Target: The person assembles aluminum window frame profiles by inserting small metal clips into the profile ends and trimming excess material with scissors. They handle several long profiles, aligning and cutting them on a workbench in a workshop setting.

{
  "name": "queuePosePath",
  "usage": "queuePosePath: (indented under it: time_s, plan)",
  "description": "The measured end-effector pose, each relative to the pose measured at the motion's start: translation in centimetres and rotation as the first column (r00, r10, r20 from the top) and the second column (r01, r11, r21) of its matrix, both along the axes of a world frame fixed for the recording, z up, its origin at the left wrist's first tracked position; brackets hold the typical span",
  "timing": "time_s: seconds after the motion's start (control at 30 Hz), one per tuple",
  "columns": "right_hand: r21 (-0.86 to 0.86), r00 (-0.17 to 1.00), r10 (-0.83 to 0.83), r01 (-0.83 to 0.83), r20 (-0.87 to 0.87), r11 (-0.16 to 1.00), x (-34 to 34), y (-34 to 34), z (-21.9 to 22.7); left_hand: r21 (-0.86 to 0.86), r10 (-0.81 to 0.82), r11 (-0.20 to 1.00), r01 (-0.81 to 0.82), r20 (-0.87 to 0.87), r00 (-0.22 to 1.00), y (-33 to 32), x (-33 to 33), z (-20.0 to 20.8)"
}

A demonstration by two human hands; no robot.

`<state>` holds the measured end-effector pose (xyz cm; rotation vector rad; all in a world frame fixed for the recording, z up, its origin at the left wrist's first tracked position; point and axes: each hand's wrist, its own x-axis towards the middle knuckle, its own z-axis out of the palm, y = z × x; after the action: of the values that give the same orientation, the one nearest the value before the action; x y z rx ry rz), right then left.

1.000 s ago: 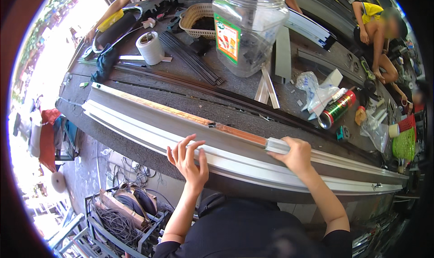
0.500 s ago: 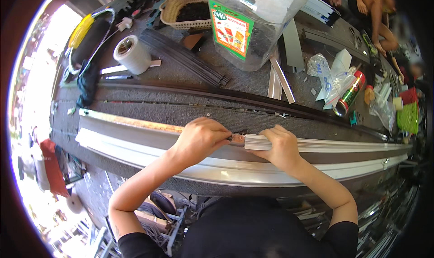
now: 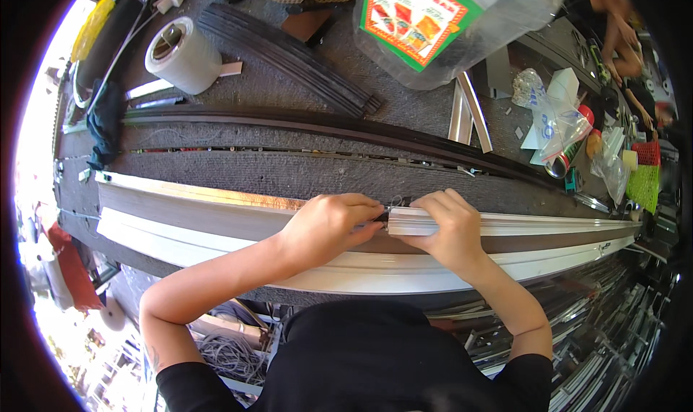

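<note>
My right hand [image 3: 451,231] grips the end of a long ribbed silver-white metal profile [image 3: 534,226], thumb below and fingers over the top. Close against that end, my left hand [image 3: 328,230] pinches a small dark piece [image 3: 387,214], mostly hidden by the fingertips. Whether the piece sits inside the profile's end or only touches it, I cannot tell. Below both hands, a wide pale metal profile [image 3: 173,240] lies lengthwise along the near edge of the bench. A shiny strip [image 3: 238,195] with a golden reflection runs left from my left hand.
Beyond lie a long dark bar [image 3: 303,132] and a bundle of black strips [image 3: 289,58]. A roll of clear film [image 3: 184,55] stands at left. A large clear plastic jar [image 3: 476,44] stands far centre, a spray can [image 3: 570,148] and plastic bags at right. Another person's limbs [image 3: 617,44] show far right.
My left hand has moved right, bringing the dark piece up against the profile's end and narrowing the gap. My right hand keeps its grip. The whole view has shifted and the jar appears higher.
</note>
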<state>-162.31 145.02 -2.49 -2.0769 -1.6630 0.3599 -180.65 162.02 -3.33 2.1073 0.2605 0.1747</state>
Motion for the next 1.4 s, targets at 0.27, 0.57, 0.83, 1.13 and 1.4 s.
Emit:
queuePosePath:
  time_s: [0.27, 0.57, 0.83, 1.13, 1.4]
  plan:
    - [-0.024, 1.000, -0.005, 0.004, -0.018, 1.000, -0.3, 0.8, 0.3, 0.055, -0.064, 0.997, 0.061, 0.046, 0.997, 0.1, -0.3, -1.1]
    - [-0.057, 1.000, 0.008, -0.010, -0.030, 0.998, -0.7, 1.3, 0.4, 0.303, -0.035, 0.949, 0.091, -0.185, 0.982, 6.5, -4.2, 2.6]
    - [-0.111, 0.998, -0.022, 0.015, -0.059, 0.994, -0.6, 2.2, 0.5, 0.396, 0.051, 0.918, -0.028, -0.048, 0.998, 6.5, -7.3, 1.3]
    - [-0.032, 0.998, 0.019, -0.021, -0.064, 0.999, -5.0, 5.6, 0.1, 0.403, 0.099, 0.912, -0.073, -0.046, 0.994, 5.9, -7.8, 0.7]
    - [0.030, 0.999, 0.046, -0.047, 0.020, 0.998, -9.7, 9.8, 0.0, 0.376, 0.250, 0.900, -0.218, -0.036, 0.968, 8.3, -12.0, 2.2]
